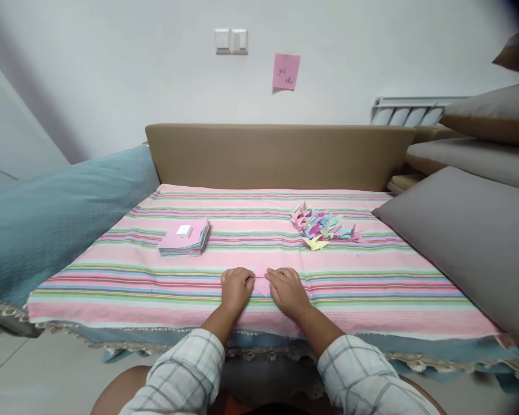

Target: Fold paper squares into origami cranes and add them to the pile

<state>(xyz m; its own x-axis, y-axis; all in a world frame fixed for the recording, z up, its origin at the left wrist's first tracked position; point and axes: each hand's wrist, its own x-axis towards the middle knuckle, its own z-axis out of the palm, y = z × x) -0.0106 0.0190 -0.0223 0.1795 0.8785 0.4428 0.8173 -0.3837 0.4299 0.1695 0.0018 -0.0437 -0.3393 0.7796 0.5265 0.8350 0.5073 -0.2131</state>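
Seen from above by a seated person in checked sleeves, two bare hands meet over a small pink paper (262, 286) on a striped cloth (112, 300). Take twelve o'clock as straight ahead, toward the wall. The paper lies right at the fingertips, between the hands: at about three o'clock from the left hand (234, 291) and nine o'clock from the right hand (289, 293). Its upper edge runs roughly from nine to three, bridging the two sets of fingers, while a pointed flap hangs toward six and sits just beside the right thumb, so the right hand is the nearer to that tip. Both hands have their fingers bent and closed onto the paper's sides; the fingertips hide much of it, so the fold beneath them is hard to make out. At ten o'clock from the hands is a stack of coloured paper squares (182, 244), a small white block (184, 231) resting on top. At one to two o'clock lies a heap of folded paper birds (322, 225) in mixed pastels. Beyond, at twelve, stands a brown panel (281, 155); large grey cushions (467, 242) lean at three.
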